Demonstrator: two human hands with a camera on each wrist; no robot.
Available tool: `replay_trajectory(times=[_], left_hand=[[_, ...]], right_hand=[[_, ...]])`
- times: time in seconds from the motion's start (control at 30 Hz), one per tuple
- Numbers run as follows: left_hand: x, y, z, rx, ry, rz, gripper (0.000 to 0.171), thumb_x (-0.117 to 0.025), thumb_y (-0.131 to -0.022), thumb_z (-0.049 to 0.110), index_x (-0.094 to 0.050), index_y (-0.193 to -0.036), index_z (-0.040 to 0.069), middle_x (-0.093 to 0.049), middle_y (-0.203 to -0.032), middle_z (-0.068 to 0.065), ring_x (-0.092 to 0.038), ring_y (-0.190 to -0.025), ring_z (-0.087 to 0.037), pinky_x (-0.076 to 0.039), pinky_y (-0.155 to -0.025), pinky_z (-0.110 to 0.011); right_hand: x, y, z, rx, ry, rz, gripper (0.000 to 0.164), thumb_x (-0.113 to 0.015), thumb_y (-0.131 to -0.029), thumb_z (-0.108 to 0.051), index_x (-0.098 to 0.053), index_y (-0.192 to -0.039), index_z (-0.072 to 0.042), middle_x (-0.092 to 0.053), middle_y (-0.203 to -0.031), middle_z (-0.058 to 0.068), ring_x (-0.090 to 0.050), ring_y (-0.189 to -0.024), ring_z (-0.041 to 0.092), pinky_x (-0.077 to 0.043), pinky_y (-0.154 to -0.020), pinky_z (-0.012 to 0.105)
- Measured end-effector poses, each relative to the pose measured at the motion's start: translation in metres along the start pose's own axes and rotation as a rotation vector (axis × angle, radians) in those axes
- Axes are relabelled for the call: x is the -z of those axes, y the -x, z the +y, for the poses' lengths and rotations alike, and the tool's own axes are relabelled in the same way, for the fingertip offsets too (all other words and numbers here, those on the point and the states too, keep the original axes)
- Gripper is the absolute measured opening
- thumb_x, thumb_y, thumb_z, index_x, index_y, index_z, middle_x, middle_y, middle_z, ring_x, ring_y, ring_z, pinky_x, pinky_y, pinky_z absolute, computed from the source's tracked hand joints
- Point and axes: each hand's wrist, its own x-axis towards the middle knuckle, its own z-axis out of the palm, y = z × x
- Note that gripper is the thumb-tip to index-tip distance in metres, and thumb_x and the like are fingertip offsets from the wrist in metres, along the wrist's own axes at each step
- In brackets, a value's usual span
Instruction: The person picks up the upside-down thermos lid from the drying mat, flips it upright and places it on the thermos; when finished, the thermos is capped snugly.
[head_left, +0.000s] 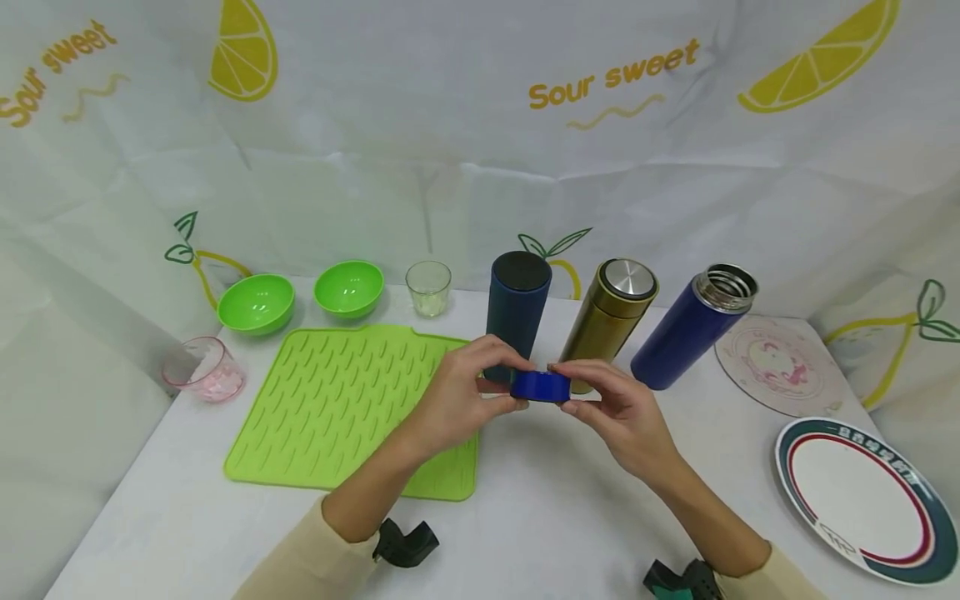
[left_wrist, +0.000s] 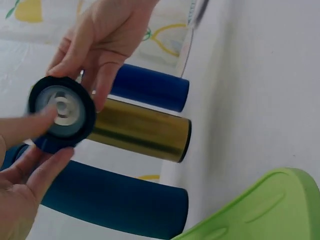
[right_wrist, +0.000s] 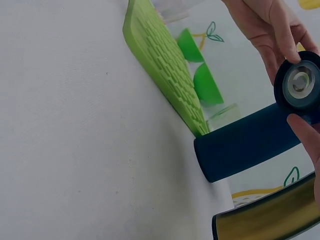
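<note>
Both hands pinch a blue bottle lid [head_left: 542, 386] by its rim, held up in front of the standing bottles. My left hand [head_left: 459, 400] grips its left side, my right hand [head_left: 628, 417] its right. The left wrist view shows the lid's dark rim and pale round underside [left_wrist: 64, 125], with a blurred left finger [left_wrist: 30, 127] across it. Behind to the right, a blue bottle [head_left: 678, 333] stands uncapped, its steel neck bare. A gold bottle [head_left: 603, 321] with a silver-topped lid and a dark teal bottle [head_left: 517, 308] with a black top stand behind the hands.
A green ridged mat [head_left: 337, 408] lies left. Beyond it stand two green bowls [head_left: 257, 305] and a clear glass [head_left: 428, 290]; a pink-tinted glass [head_left: 213, 375] is at the far left. On the right are a round pink-patterned mat [head_left: 780, 367] and a white plate with a teal rim [head_left: 787, 475].
</note>
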Motion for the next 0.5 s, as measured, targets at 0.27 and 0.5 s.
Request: replay_trajectory(times=[0.27,0.5], left_hand=[[0.0054,-0.0004,0.0016,0.184,0.068,-0.069,0.039,-0.088,-0.081,0.022,-0.073,-0.115,0.009,-0.071,-0.12,-0.005,-0.067,-0.111,-0.022,-0.063,-0.087,-0.026],[0.0055,0.001,0.0011,0.181,0.121,-0.01,0.04,-0.092,-0.074,0.013,-0.077,-0.11,0.008,-0.069,-0.13,-0.008,-0.067,-0.122,-0.023,-0.061,-0.093,-0.026]], right_hand=[[0.0002,0.0009,0.0022,0.017,0.024,-0.031,0.039,-0.067,-0.085,0.019,-0.065,-0.123,0.012,-0.066,-0.133,-0.007,-0.064,-0.125,0.007,-0.06,-0.088,0.022],[0.0008,-0.0021,0.0032,0.049,0.001,-0.046,0.036,-0.07,-0.084,0.018,-0.07,-0.118,0.008,-0.062,-0.139,-0.002,-0.06,-0.131,0.009,-0.057,-0.098,0.023]])
